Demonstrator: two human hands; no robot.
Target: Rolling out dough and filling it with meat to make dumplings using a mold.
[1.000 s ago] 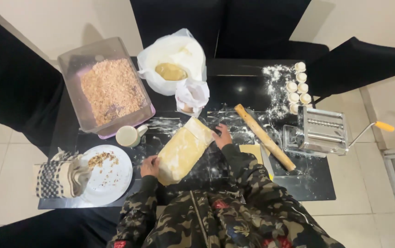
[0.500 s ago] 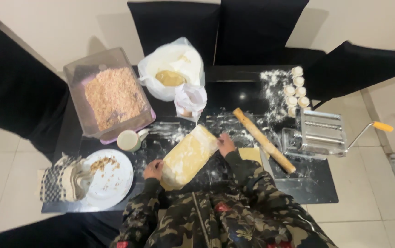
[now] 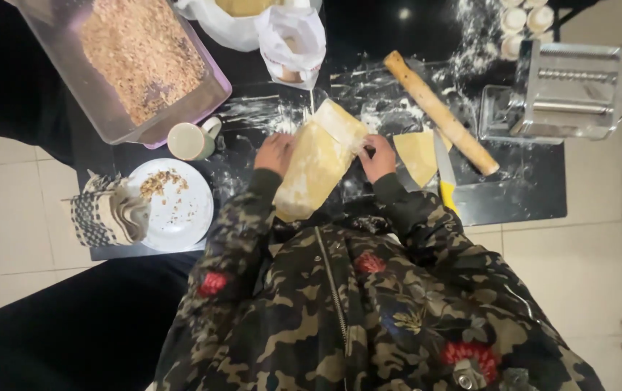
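Camouflage jacket [image 3: 340, 304] in olive, brown and black, red flower patches on chest and shoulder, centre zip with metal teeth, long sleeves to the wrists, bare left hand [image 3: 276, 153], bare right hand [image 3: 377, 156]

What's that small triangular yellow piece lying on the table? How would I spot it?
Start at the black floured table and find the long wooden rolling pin lying at a slant. Just left of its lower end, beside the right hand, lies the dough offcut. Unlike the large dough sheet in both hands, it is small, flat and untouched.
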